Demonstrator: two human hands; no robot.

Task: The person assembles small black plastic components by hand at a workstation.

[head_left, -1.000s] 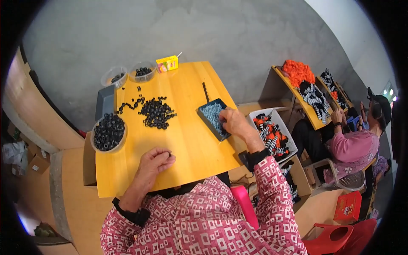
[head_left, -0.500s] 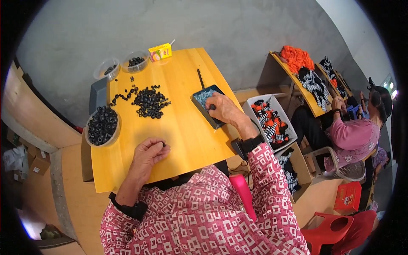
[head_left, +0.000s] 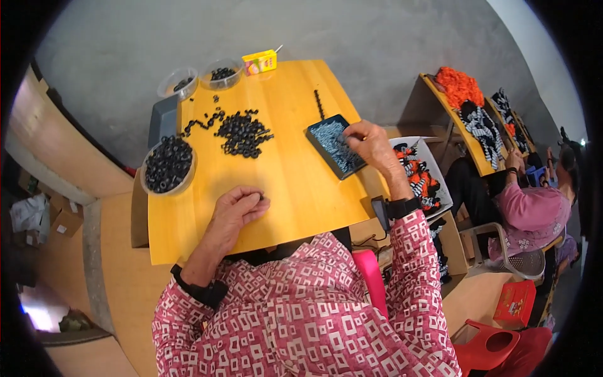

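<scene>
My left hand (head_left: 235, 213) hovers over the near part of the yellow table (head_left: 182, 235). Its thumb and fingers pinch a small black ring-shaped part (head_left: 261, 196). My right hand (head_left: 374, 147) is above the right edge of a dark shallow tray (head_left: 321, 149) full of small bluish-grey pieces (head_left: 336, 141). The fingers of that hand are drawn together, and I cannot make out what is between them. A loose pile of black ring-shaped parts (head_left: 244, 134) lies left of the tray. Further left, a clear round tub (head_left: 168, 166) is heaped with more of them.
Two clear tubs (head_left: 178, 83) (head_left: 221, 74), a grey bin (head_left: 164, 120) and a yellow drink carton (head_left: 260, 62) stand along the far side. A dark thin strip (head_left: 319, 104) lies beyond the tray. At right are a white box (head_left: 433, 166) of striped fabric and a seated person (head_left: 534, 201).
My right hand has lifted and shifted right, from the tray's middle toward its right edge, uncovering more small pieces. My left hand keeps its pinch. The whole view has shifted slightly.
</scene>
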